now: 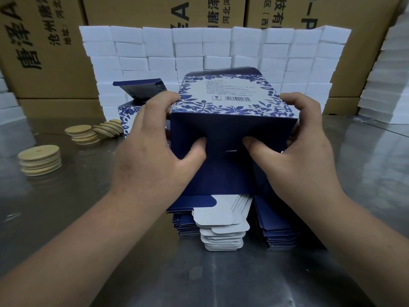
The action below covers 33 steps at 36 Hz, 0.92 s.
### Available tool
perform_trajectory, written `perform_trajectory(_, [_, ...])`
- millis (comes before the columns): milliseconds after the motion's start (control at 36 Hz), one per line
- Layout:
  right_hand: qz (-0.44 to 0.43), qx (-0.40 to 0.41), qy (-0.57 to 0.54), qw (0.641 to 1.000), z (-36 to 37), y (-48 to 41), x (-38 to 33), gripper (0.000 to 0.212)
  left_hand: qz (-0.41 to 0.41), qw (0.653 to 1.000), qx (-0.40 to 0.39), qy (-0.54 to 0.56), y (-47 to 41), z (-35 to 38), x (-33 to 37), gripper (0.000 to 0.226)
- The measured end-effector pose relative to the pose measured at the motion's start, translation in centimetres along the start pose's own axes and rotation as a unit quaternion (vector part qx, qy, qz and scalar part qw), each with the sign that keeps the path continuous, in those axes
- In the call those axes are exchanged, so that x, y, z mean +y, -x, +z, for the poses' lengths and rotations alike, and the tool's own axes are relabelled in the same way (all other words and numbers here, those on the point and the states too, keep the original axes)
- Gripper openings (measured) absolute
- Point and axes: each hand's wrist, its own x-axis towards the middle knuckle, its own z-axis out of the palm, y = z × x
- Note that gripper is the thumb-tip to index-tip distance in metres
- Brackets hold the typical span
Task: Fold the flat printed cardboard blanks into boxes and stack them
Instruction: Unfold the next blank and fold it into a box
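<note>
Both grips clamped on navy box (230,138), left hand (152,156), right hand (298,151), blue floral printed face up

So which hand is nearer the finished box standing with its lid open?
Left. The left hand grips the box being folded just in front of the finished box; the right hand grips that box's opposite side, farther away.
</note>
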Motion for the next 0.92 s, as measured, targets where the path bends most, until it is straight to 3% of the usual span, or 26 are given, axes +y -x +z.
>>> perform_trajectory(361, [-0.005,0.001,0.009,1.0,0.1,0.1,-0.1,0.053,0.025,1.0,0.013,0.004,0.0,0.1,-0.2,0.055])
perform_trajectory(750, [-0.042,-0.026,-0.025,0.998,0.0,0.3,0.6,0.067,0.097,0.995,0.013,-0.01,-0.1,-0.3,-0.6,0.072])
perform_trajectory(917, [-0.062,-0.032,-0.055,0.996,0.1,0.2,0.6,0.052,0.102,0.994,0.002,0.05,-0.2,0.0,-1.1,0.063])
